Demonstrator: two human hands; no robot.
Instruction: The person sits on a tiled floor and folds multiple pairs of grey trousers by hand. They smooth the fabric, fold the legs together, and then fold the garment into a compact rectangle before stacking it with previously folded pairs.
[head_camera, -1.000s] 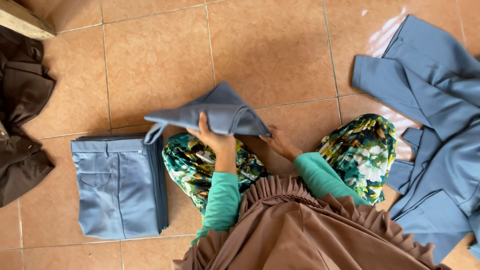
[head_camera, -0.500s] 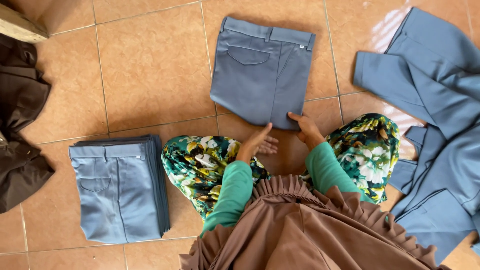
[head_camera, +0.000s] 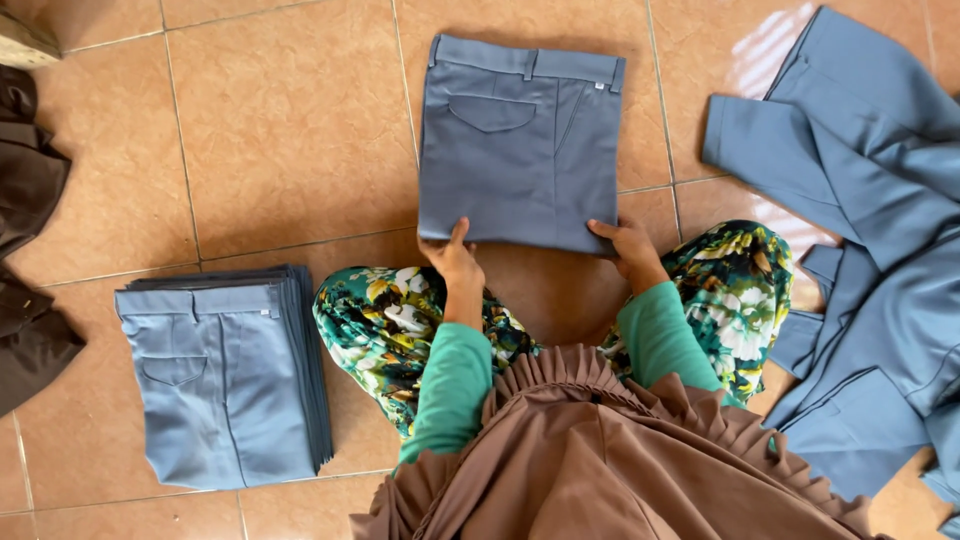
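A folded pair of grey-blue trousers (head_camera: 520, 140) lies flat on the tiled floor in front of me, waistband away from me. My left hand (head_camera: 452, 257) grips its near left corner. My right hand (head_camera: 625, 245) grips its near right corner. Both sleeves are green. My knees, in a green floral fabric (head_camera: 385, 320), flank the hands.
A stack of folded grey-blue trousers (head_camera: 225, 370) sits on the floor at my left. A heap of unfolded grey-blue trousers (head_camera: 870, 240) spreads along the right. Dark brown garments (head_camera: 30, 250) lie at the far left edge. A brown pleated cloth (head_camera: 600, 460) covers my lap.
A second ago my left hand held the trousers bunched and raised. They were then laid flat on the floor, and both hands now hold the near corners of the folded piece.
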